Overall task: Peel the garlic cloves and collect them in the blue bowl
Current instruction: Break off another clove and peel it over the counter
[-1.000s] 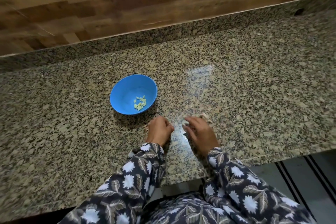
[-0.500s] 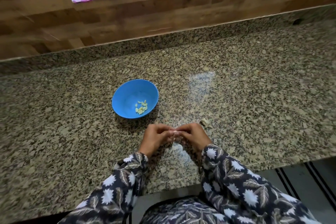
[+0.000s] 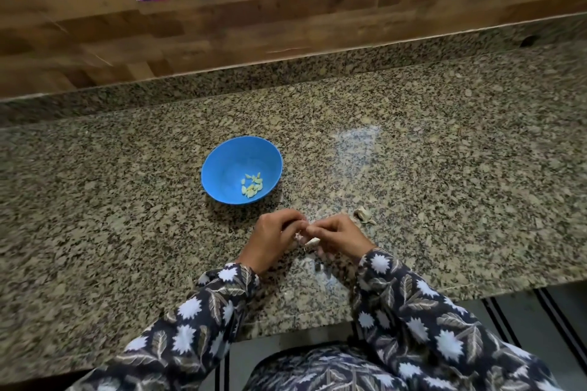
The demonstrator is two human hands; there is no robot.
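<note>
Peeling in progress, task partly complete
Left hand (image 3: 273, 238) and right hand (image 3: 340, 235), fingers curled, pinch one garlic clove (image 3: 311, 242) between them; more garlic (image 3: 363, 214), apparently unpeeled, lies just beside on the countertop (image 3: 444, 168); blue bowl (image 3: 228, 162) beyond holds a small cluster of peeled cloves (image 3: 252, 186)

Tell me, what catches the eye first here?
The bright blue bowl stands out on the speckled granite counter, with a small heap of peeled cloves inside. Just nearer, the left hand and right hand meet, both pinching a pale garlic clove; another garlic piece lies on the counter to their right.
</note>
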